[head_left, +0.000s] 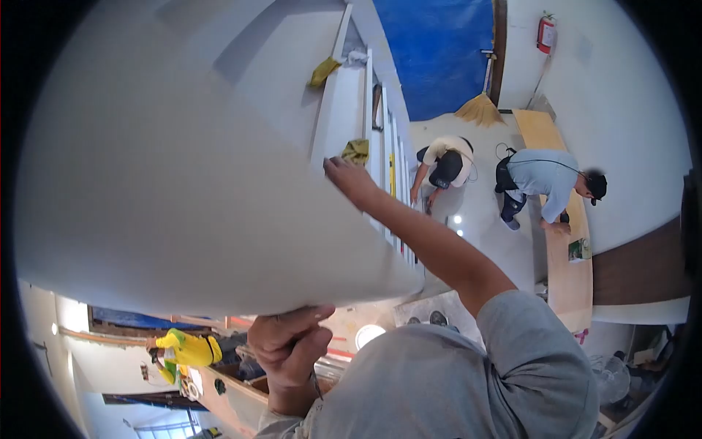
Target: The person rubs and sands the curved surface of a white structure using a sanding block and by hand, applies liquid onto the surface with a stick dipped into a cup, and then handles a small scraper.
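A broad, smooth white surface (175, 161) fills the left and middle of the head view. My right hand (349, 179) is at its edge, fingers bent and pressed together against it; whatever lies under them is hidden. Just past that hand sits a crumpled olive cloth (356, 151). My left hand (289, 344) is closed, thumb against the bent fingers, directly below the lower rim of the white surface. I cannot make out anything in its grip. Another yellowish cloth (324, 72) hangs over a white ledge farther up.
White strips with a yellow bar (392, 174) run behind my right hand. Beyond, a person (447, 162) bends to the floor and another person (545, 175) leans over a long wooden board (570, 285). A person in yellow (191, 347) works at lower left. A broom (480, 110) stands near blue sheeting (439, 51).
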